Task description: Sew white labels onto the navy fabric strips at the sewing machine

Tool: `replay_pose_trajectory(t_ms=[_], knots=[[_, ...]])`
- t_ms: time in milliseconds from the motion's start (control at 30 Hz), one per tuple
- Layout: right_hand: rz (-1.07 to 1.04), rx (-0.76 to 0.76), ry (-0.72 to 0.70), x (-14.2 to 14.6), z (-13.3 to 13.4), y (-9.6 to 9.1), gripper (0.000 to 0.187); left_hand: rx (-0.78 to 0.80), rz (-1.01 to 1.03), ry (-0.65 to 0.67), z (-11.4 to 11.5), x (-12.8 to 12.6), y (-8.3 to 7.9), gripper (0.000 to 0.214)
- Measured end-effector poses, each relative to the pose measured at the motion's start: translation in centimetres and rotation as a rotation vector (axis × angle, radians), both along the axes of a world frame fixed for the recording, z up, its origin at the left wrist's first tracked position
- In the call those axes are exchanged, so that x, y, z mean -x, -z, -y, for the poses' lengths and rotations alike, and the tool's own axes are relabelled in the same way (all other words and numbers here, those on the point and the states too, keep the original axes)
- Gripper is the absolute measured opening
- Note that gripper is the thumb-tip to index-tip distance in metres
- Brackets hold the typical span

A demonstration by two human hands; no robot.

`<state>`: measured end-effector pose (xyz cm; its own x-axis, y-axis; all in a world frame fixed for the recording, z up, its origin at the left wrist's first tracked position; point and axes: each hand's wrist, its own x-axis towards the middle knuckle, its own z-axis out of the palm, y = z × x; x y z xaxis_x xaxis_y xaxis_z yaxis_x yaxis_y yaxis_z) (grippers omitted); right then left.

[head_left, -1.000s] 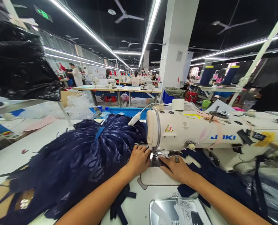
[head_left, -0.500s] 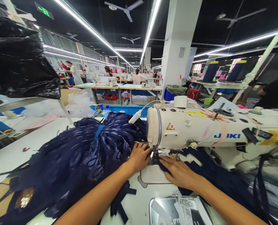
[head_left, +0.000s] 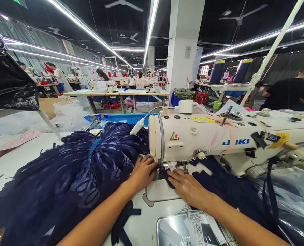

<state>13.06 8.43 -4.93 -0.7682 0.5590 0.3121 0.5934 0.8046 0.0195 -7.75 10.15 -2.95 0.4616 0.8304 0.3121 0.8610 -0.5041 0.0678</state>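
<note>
A white sewing machine [head_left: 187, 133] stands in front of me, its needle area between my hands. My left hand [head_left: 143, 173] is at the left of the presser foot [head_left: 163, 171], fingers bent and close together; the tips are partly behind the machine head, and what they hold cannot be made out. To the right of the foot, my right hand [head_left: 190, 186] has its fingers closed on a small navy fabric piece [head_left: 169, 179] at the needle plate. A big bundle of navy straps [head_left: 90, 171], tied with a blue band [head_left: 94, 147], lies beside my left arm.
A metal tray [head_left: 172, 229] with printed labels lies near me on the white table. More navy fabric [head_left: 226, 181] and clear plastic [head_left: 297, 194] are at the right. Thread cones [head_left: 217, 72] stand behind the machine. A person in black [head_left: 290, 92] sits at the far right.
My view has turned slightly right, so the scene sits further left. Both hands stay at the presser foot, with only slight finger movement.
</note>
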Motion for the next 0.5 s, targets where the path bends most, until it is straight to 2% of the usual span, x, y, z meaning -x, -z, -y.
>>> replay_pose_trajectory(t_ms=[133, 267, 367, 500], knots=[[-0.019, 0.004, -0.015, 0.1, -0.1, -0.6, 0.03, -0.017, -0.002, -0.017, -0.3, 0.1, 0.2, 0.023], [0.003, -0.005, 0.08, 0.5, -0.6, -0.7, 0.03, 0.027, -0.08, 0.011, -0.5, -0.2, 0.3, 0.023], [0.014, 0.008, 0.149, 0.7, -1.3, -0.6, 0.036, 0.063, -0.129, -0.03, -0.5, -0.5, 0.2, 0.023], [0.02, -0.023, 0.096, 0.5, -1.5, -0.8, 0.035, 0.017, -0.106, -0.052, -0.2, -0.6, 0.0, 0.021]])
